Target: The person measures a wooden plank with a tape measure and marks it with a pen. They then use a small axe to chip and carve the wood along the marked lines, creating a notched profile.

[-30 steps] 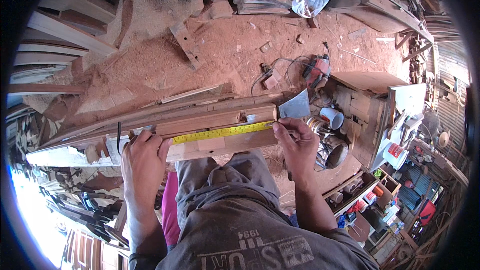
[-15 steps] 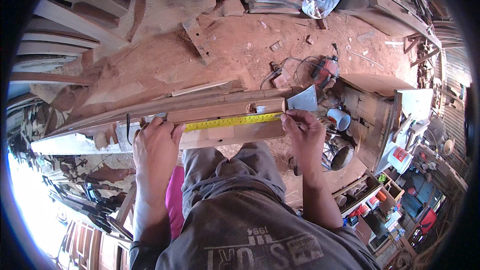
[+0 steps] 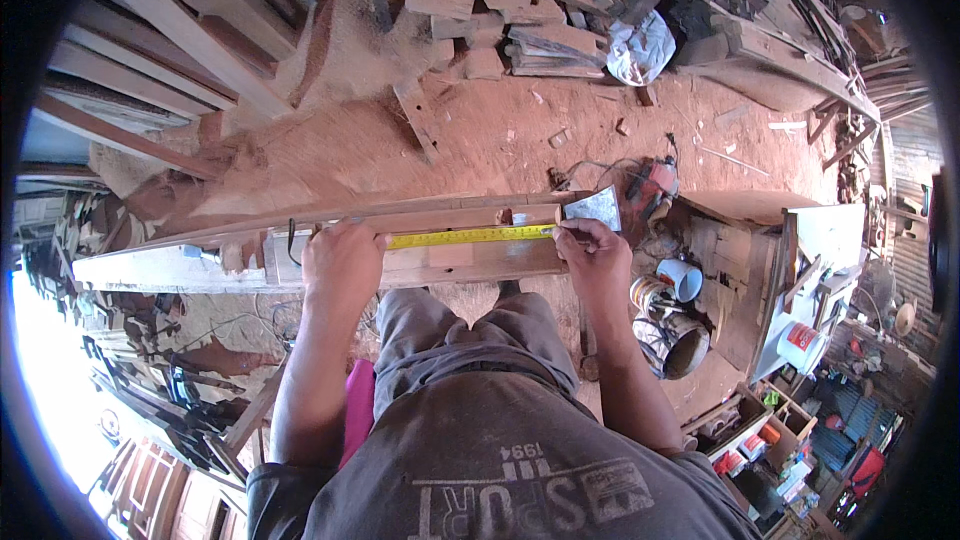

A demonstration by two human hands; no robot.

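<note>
A yellow tape measure (image 3: 470, 238) stretches straight along a wooden beam (image 3: 475, 260) in front of my legs. My left hand (image 3: 345, 258) is closed over the tape's left part; the case does not show under it. At the beam's right end, my right hand (image 3: 594, 245) pinches the tape's other end between thumb and fingers. A hole with a rough edge (image 3: 504, 217) shows in the wood just beyond the tape. Beside my left hand stands a thin black loop (image 3: 292, 242). A grey flat piece (image 3: 596, 208) lies past the beam's right end.
A red corded power tool (image 3: 655, 180) lies on the dusty ground beyond my right hand. To the right are a white bucket (image 3: 680, 280), a round metal container (image 3: 682, 345) and a wooden bench (image 3: 735, 260). Wood offcuts (image 3: 555, 45) are piled ahead; long boards (image 3: 190, 30) lean far left.
The whole scene sits lower in the picture as the view has tilted up. My left hand appears closer to my right, with a slightly shorter stretch of tape showing. Both hands keep their hold.
</note>
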